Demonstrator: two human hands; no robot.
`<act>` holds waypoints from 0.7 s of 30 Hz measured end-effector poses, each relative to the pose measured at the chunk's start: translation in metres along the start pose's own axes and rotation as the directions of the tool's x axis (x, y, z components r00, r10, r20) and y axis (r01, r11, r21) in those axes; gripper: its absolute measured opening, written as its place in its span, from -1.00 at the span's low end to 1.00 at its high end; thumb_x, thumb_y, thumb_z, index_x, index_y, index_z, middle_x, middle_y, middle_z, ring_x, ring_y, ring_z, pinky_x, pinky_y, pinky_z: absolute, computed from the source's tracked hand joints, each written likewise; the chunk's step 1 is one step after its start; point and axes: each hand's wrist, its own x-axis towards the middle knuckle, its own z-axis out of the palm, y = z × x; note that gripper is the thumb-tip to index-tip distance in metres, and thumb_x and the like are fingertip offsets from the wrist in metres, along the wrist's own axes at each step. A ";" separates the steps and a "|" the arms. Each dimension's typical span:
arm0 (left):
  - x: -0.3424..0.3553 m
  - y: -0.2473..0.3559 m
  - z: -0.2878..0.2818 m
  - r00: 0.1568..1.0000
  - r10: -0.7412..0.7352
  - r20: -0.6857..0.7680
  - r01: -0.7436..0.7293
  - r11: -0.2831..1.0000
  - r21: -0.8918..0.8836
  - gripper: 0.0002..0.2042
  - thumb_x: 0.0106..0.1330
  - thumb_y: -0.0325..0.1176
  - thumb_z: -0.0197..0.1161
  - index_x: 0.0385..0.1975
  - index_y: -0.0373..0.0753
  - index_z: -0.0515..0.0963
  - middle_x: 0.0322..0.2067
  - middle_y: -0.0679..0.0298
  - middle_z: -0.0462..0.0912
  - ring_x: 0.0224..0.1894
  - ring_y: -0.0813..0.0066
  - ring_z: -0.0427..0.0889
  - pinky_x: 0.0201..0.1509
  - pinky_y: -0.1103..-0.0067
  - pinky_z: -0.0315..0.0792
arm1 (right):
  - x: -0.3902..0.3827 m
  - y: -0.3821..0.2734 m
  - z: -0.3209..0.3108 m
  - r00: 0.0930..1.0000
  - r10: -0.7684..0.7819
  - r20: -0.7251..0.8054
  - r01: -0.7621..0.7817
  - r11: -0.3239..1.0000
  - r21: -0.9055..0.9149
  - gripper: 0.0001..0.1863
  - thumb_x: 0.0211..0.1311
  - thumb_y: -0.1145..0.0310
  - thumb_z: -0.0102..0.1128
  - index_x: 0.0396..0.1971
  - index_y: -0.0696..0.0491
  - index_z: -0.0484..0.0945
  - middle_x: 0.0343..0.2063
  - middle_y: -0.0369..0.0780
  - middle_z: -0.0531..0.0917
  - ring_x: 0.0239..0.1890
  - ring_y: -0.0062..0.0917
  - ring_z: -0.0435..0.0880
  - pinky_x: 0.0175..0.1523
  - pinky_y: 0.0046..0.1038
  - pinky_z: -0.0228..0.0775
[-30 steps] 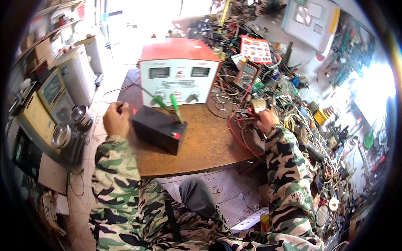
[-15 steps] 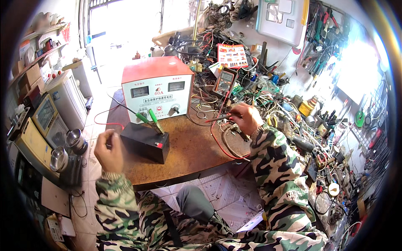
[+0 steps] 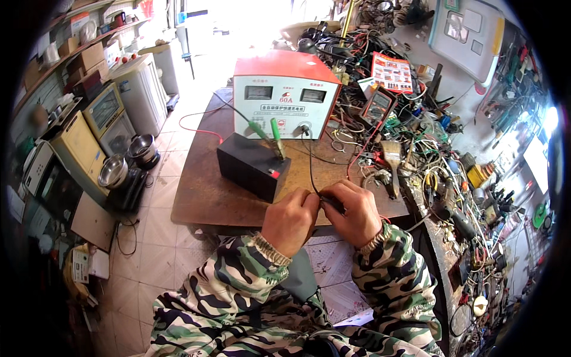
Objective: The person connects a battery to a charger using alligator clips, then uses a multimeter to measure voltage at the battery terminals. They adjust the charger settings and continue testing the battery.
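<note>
My left hand point(image 3: 291, 220) and my right hand point(image 3: 355, 213) meet at the near edge of the wooden table point(image 3: 202, 196), both pinching a thin black lead point(image 3: 310, 160) and its small dark end piece. The lead runs up to a red and white charger box point(image 3: 284, 95) at the back of the table. A black battery point(image 3: 252, 165) lies in front of the charger, just beyond my left hand, with green-handled clips point(image 3: 276, 138) on its terminals. Both sleeves are camouflage.
A workbench point(image 3: 440, 154) piled with tangled wires, a brush and a multimeter point(image 3: 376, 107) runs along the right. On the left stand cream appliances point(image 3: 83, 143), metal pots point(image 3: 128, 160) and shelves. Tiled floor lies below the table.
My left hand came off the battery's left side and my right hand left the wire pile; both moved to the table's near edge and closed on the black lead.
</note>
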 end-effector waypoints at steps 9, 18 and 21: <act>-0.023 -0.026 -0.052 0.960 -0.153 -0.233 0.137 0.987 -0.082 -0.90 0.33 -0.41 0.25 -0.28 -0.27 0.50 -0.40 0.14 0.61 -0.50 0.20 0.63 -0.42 0.37 0.51 | 0.003 0.024 -0.018 0.898 0.322 -0.299 0.014 0.660 0.751 -0.89 0.33 0.49 0.22 -0.18 0.16 0.57 -0.36 -0.21 0.65 -0.40 -0.57 0.63 -0.30 -0.53 0.50; -0.010 -0.070 -0.096 0.860 -0.505 0.074 0.316 0.415 -0.853 -0.84 0.48 -0.31 0.15 -0.14 -0.27 0.46 -0.33 0.27 0.61 -0.51 0.70 0.48 -0.46 0.76 0.37 | 0.002 0.055 -0.005 0.848 0.530 -0.036 -0.197 0.377 0.905 -0.82 0.38 0.39 0.16 -0.14 0.16 0.56 -0.51 -0.34 0.52 -0.72 -0.75 0.28 -0.66 -0.65 0.01; -0.009 -0.080 -0.098 0.893 -0.445 0.072 0.285 0.433 -0.855 -0.81 0.43 -0.36 0.22 -0.07 -0.29 0.49 -0.28 0.29 0.60 -0.43 0.70 0.50 -0.38 0.76 0.39 | 0.008 0.045 0.001 0.824 0.566 0.032 -0.223 0.272 0.936 -0.77 0.41 0.31 0.14 -0.23 0.19 0.59 -0.54 -0.31 0.52 -0.68 -0.70 0.35 -0.63 -0.60 0.09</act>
